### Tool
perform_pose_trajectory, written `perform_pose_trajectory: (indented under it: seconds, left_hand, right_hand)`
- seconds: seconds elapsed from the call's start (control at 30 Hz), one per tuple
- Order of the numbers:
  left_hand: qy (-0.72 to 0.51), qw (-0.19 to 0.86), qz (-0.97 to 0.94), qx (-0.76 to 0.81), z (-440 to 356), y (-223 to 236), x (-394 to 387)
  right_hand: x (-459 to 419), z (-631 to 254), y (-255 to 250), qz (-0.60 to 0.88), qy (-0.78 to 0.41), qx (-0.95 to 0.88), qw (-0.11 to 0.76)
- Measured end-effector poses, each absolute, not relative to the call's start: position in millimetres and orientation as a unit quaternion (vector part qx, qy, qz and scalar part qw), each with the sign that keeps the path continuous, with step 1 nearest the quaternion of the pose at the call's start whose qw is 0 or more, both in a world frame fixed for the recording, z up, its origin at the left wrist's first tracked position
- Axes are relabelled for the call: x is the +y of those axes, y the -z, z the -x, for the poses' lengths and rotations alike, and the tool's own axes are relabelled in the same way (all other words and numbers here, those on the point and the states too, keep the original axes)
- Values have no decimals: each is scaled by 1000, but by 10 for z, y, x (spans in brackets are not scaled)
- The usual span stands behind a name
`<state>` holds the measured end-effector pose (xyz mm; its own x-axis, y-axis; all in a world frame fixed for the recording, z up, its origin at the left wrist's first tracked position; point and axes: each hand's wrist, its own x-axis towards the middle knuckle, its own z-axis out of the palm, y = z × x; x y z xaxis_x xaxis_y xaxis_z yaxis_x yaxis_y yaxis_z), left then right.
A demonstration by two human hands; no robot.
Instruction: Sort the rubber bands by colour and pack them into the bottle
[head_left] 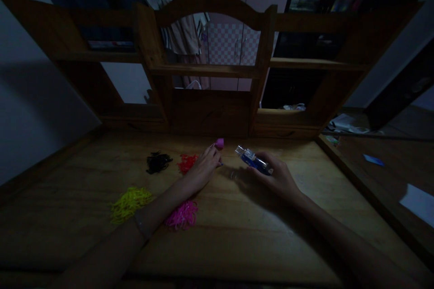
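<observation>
My right hand (276, 174) is wrapped round a small clear bottle (256, 162) with dark blue in it and a pale label. The bottle is tilted, its uncapped-looking neck pointing left above the table. My left hand (207, 162) is low over the table, with fingers bent and the fingertips at a purple cap (219, 143). Beside and partly under that forearm are a red pile (187, 163) and a pink pile (183, 215) of small rubber bands. Further left are a black pile (158, 162) and a yellow pile (130, 204). Dim light blurs the finger detail.
A wooden shelf unit (210, 71) rises at the back of the wooden table (244, 248). Beyond the raised right edge are a blue card (373, 160) and a white sheet (418, 203). Clothes (183, 36) hang behind the shelf.
</observation>
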<state>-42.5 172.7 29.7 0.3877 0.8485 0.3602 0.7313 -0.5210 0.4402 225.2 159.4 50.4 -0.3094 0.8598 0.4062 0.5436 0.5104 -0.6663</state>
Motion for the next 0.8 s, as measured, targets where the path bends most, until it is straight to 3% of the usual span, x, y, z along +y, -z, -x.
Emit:
perform_pose_trajectory:
  seconds: [0.17, 0.37, 0.8]
  left_hand:
    - [-327, 174, -803, 467, 400, -391, 1697]
    - [-424, 375, -677, 470, 360, -507, 1686]
    - [-496, 386, -634, 449, 301, -549, 1634]
  right_hand:
    - [1586, -2255, -517, 440, -207, -797, 359]
    - [1583, -2253, -507, 400, -181, -830, 343]
    - [1552, -2236, -551, 364, -178, -850, 337]
